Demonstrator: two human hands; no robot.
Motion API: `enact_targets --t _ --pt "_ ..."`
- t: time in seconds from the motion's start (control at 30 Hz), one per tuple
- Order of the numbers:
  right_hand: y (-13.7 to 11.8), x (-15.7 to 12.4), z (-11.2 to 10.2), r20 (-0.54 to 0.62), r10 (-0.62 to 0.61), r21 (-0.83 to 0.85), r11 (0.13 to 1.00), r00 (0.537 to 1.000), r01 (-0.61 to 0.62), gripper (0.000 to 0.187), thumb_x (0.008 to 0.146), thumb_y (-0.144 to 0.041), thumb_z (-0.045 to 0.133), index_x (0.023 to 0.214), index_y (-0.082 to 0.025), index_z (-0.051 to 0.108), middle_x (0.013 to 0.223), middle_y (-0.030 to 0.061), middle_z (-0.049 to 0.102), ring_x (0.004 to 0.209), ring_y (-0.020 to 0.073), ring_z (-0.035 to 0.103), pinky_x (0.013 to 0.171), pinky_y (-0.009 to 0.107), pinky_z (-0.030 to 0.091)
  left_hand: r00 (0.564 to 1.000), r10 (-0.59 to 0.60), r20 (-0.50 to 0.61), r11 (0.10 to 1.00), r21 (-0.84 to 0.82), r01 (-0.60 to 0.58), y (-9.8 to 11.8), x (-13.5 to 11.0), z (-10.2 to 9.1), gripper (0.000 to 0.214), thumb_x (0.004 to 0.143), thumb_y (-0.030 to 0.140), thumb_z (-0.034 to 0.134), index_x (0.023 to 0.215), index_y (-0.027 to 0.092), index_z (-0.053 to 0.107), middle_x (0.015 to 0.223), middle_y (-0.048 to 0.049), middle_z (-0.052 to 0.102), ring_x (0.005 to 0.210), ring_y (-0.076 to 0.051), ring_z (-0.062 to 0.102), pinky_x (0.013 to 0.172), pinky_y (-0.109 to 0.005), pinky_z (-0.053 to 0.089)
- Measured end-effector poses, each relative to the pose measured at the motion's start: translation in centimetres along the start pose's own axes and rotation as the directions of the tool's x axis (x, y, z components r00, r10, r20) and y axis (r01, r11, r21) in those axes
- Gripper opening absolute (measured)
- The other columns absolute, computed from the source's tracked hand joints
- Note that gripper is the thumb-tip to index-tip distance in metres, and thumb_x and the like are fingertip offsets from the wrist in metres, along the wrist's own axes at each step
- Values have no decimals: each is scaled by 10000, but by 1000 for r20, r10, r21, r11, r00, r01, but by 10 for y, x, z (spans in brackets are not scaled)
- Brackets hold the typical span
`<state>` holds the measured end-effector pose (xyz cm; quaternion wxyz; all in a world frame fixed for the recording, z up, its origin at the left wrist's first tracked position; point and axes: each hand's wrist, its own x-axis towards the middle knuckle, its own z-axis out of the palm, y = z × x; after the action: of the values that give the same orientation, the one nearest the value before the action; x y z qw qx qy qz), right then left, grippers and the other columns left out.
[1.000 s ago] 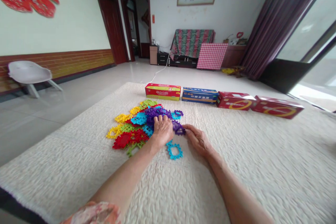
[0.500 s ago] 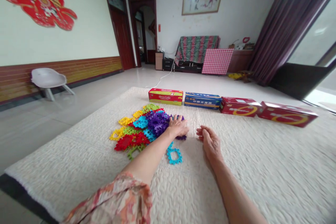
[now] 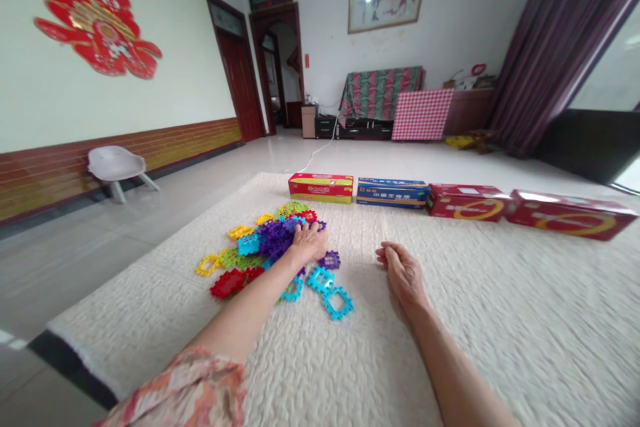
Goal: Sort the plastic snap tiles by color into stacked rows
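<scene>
My left hand (image 3: 309, 243) lies palm down at the right edge of a heap of plastic interlocking blocks, its fingers apart on top of it. Purple blocks (image 3: 276, 240) crowd beside its fingertips; whatever lies under the palm is hidden. One purple block (image 3: 331, 259) rests by the wrist side. Two light-blue blocks, one a hollow frame (image 3: 338, 303) and the other with a crossed centre (image 3: 320, 278), sit nearer me. My right hand (image 3: 400, 270) rests on its side on the cream quilted cover (image 3: 360, 360), fingers curled together, with nothing visible in them, apart from the blocks.
Beyond the heap stand a red-and-green box (image 3: 321, 189), a blue box (image 3: 391, 193) and two dark red boxes (image 3: 469, 203) in a row. Yellow blocks (image 3: 207, 265) and red blocks (image 3: 230, 283) lie at the heap's left. A white chair (image 3: 117, 163) stands on the floor.
My left hand has moved left over the heap, pushing the purple blocks leftward. A purple block and a light-blue block now show beside it. My right hand stays nearly still; the view has shifted slightly.
</scene>
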<state>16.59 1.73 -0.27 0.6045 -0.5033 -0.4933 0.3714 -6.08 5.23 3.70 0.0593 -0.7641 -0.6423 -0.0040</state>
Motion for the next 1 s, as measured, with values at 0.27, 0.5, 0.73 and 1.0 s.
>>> enact_targets --t 0.27,0.5,0.73,1.0 --pt "4 2 1 4 -28 -16 999 1000 28 440 765 -553 554 909 -154 672 785 95 708 682 190 652 620 308 513 999 -21 -35 997 68 24 -51 -10 11 344 871 284 452 1177 283 610 1303 -87 544 1253 -289 449 1029 -499 333" --pt "5 1 4 12 -49 -73 996 999 50 441 773 -556 522 898 -163 676 774 93 707 689 196 657 622 314 529 995 -87 -53 991 98 91 -64 8 -5 318 860 234 434 1047 159 681 1154 -165 605 1142 -317 510 982 -473 369" --pt "3 1 6 29 -33 -112 993 999 36 423 780 -536 508 907 -166 668 779 97 699 683 200 656 618 318 538 990 -96 -101 994 46 101 -50 72 -8 391 906 242 372 1254 208 547 1373 -129 469 1266 -285 408 1032 -443 343" --pt "8 1 7 21 -45 -131 990 999 48 377 809 -495 512 910 -173 680 773 93 703 677 194 656 608 300 532 982 -175 71 984 -13 176 -67 110 14 393 912 320 396 1265 233 546 1376 -118 504 1265 -314 420 1019 -503 357"
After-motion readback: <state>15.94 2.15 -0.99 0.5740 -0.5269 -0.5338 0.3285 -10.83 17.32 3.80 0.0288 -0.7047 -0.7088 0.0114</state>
